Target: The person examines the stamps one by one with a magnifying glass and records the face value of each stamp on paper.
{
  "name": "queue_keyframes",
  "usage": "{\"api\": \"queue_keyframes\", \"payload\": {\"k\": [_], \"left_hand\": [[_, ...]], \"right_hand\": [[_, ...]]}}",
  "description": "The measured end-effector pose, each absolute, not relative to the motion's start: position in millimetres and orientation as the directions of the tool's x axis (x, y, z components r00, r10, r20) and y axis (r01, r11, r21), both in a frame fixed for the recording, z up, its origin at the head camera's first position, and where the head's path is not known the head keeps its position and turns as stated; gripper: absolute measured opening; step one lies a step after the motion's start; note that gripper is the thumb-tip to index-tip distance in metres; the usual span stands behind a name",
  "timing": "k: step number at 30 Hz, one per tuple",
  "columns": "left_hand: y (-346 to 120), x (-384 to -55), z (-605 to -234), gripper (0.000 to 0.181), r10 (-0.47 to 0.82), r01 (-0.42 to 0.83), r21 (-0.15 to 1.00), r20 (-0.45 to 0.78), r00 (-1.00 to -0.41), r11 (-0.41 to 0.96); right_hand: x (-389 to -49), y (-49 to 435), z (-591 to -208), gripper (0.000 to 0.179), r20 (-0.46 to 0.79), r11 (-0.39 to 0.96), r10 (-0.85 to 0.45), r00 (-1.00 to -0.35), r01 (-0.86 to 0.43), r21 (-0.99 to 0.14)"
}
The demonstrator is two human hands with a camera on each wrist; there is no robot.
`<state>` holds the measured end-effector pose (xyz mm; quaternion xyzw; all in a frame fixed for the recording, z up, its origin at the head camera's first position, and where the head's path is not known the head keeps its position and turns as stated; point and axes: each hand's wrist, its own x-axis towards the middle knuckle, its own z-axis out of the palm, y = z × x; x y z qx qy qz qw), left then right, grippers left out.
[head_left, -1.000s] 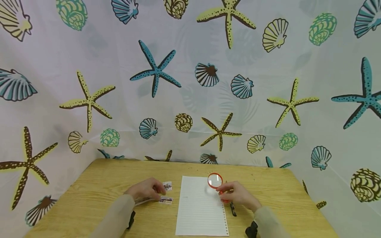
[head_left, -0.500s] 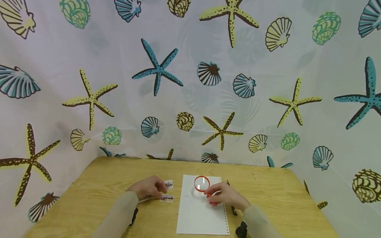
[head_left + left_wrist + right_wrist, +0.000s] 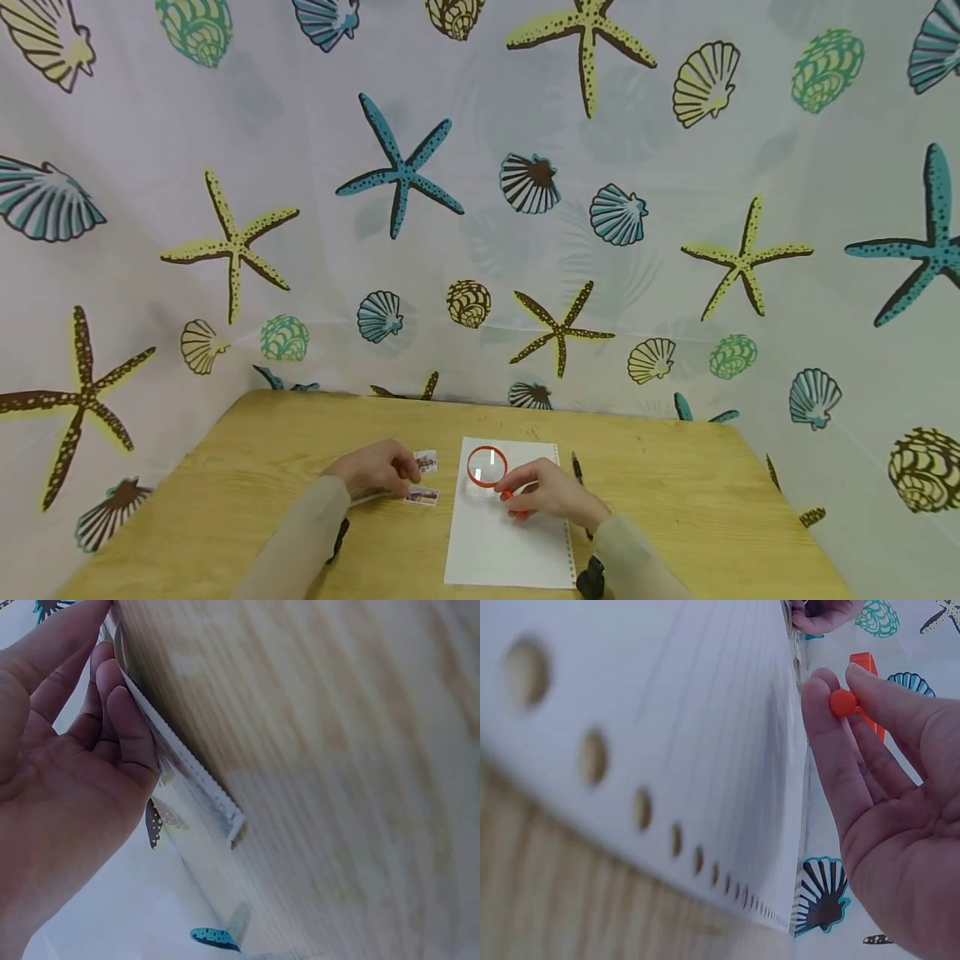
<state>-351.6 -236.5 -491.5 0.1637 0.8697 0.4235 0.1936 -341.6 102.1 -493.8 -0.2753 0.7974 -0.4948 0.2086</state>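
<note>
My right hand (image 3: 551, 490) pinches the handle of a red-rimmed magnifying glass (image 3: 487, 467) between thumb and fingers. Its lens hovers over the upper part of a sheet of lined paper (image 3: 506, 554). In the right wrist view the round handle end (image 3: 844, 703) shows at the fingertips. My left hand (image 3: 371, 468) stays low over the table left of the paper, fingers loosely curled. Just past those fingers lie two small stamp-like pictures, an upper one (image 3: 426, 461) and a lower one (image 3: 422, 497). Under the hand a flat piece with a toothed edge (image 3: 191, 769) sticks out.
A black pen (image 3: 577, 469) lies along the paper's right side, partly hidden by the right forearm. Punched holes (image 3: 594, 756) run down the paper's right edge. Behind the wooden table (image 3: 675, 467) hangs a cloth (image 3: 465, 250) printed with shells and starfish.
My right hand has moved left with the magnifying glass, from the paper's right edge to over its upper left part. The left hand has barely moved.
</note>
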Motion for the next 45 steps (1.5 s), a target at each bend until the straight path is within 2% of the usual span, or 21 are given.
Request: {"api": "queue_keyframes", "payload": {"k": [12, 29, 45], "left_hand": [[-233, -354, -490, 0.019, 0.422, 0.113, 0.781, -0.204, -0.883, 0.614], [-236, -352, -495, 0.017, 0.451, 0.148, 0.775, -0.191, -0.872, 0.615], [-240, -354, -497, 0.012, 0.478, 0.197, 0.779, -0.147, -0.866, 0.596]], "right_hand": [[-334, 73, -489, 0.024, -0.077, 0.33, -0.682, -0.727, -0.212, -0.92], [-327, 47, -492, 0.024, -0.08, 0.304, -0.733, -0.676, -0.219, -0.927], [-324, 33, -488, 0.022, -0.085, 0.31, -0.736, -0.672, -0.223, -0.924]]}}
